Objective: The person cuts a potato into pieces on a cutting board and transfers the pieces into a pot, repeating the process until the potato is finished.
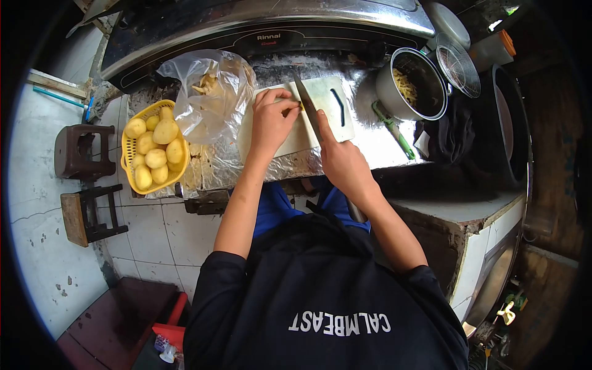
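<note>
My right hand (pixel 343 161) is closed around the handle of a large knife (pixel 306 98), its long blade pointing away from me over the white cutting board (pixel 333 126). Close to the blade's left side, my left hand (pixel 273 121) presses down on the board with curled fingers. A small pale yellow potato piece shows at its fingertips, mostly hidden by them. The board has a dark handle slot at its right. Left of the board lies a clear plastic bag (pixel 213 102) with peelings inside. A yellow basket (pixel 127 161) holds several peeled potatoes (pixel 165 131).
On the right stands a metal pot (pixel 384 92) with cut potato strips (pixel 405 87) inside. Near it lie a green-handled peeler (pixel 401 140), a wire strainer (pixel 457 65) and a dark cloth (pixel 453 132). A Rinnai stove (pixel 271 28) borders the foil-covered counter (pixel 213 168). Stools (pixel 80 151) stand left.
</note>
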Action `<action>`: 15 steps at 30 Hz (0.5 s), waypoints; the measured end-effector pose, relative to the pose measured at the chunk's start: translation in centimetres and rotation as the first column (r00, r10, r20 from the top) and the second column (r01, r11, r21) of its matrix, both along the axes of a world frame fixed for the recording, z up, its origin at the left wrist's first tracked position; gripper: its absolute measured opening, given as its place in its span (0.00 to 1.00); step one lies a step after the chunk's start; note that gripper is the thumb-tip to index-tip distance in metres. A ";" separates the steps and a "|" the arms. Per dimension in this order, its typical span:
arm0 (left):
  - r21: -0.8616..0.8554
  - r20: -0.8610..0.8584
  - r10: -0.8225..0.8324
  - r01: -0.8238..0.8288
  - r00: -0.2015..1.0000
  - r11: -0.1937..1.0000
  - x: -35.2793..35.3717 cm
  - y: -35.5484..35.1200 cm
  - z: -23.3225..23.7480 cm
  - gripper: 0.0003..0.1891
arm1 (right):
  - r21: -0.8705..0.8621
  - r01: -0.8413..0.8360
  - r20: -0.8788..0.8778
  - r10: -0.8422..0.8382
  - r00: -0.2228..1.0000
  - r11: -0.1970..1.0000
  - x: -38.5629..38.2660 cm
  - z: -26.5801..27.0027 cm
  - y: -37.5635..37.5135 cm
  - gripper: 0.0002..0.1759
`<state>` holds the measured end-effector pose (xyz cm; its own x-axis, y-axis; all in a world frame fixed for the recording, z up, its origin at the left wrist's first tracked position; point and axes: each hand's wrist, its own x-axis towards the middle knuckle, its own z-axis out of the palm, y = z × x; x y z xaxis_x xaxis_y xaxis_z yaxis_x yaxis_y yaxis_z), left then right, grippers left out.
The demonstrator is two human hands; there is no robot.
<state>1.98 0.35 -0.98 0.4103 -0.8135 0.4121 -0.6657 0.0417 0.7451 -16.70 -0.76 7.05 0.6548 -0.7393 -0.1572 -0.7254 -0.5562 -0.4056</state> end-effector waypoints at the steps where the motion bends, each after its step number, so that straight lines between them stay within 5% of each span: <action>1: 0.003 -0.001 0.000 0.000 1.000 1.000 0.0 0.1 0.0 0.04 | 0.008 0.007 0.006 -0.007 1.000 1.000 0.1 0.0 0.2 0.44; 15: -0.005 0.054 0.000 0.001 0.999 1.000 0.0 0.1 0.2 0.06 | -0.012 -0.012 0.079 0.012 0.997 1.000 -0.3 -0.8 -0.2 0.42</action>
